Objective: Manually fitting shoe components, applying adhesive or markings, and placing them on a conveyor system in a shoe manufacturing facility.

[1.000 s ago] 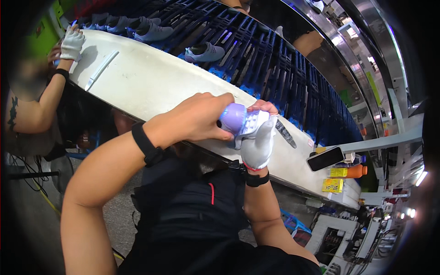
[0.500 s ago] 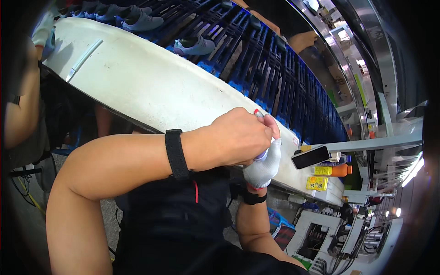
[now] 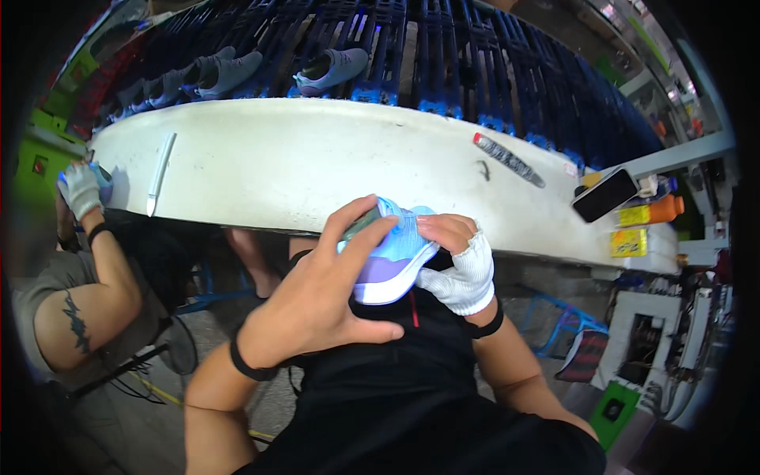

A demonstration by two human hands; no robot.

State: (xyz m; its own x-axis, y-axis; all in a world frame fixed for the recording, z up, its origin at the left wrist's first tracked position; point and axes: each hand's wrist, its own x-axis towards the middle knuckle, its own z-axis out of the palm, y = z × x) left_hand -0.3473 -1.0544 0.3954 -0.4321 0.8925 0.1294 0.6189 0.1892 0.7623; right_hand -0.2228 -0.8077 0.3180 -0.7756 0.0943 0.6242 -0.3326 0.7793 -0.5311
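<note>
The left hand (image 3: 317, 297) is bare and clasps a light-blue shoe (image 3: 392, 253) from above, fingers spread over its upper and thumb under the side. The right hand (image 3: 459, 265), in a white fingerless glove, grips the same shoe at its far end, fingertips pressed on the blue knit. The shoe is held in the air against the person's black apron (image 3: 404, 380), just short of the white worktop (image 3: 317, 158), its white sole edge and lilac side panel turned toward the camera.

To handle it well, I judge both hands should keep an even hold so the soft upper does not crease, and turn the shoe slowly. On the worktop lie a white pen-like tool (image 3: 161, 172), a dark patterned strip (image 3: 509, 160) and a phone (image 3: 606, 194); grey shoes (image 3: 332, 67) sit on the blue rack (image 3: 475, 63) beyond.
</note>
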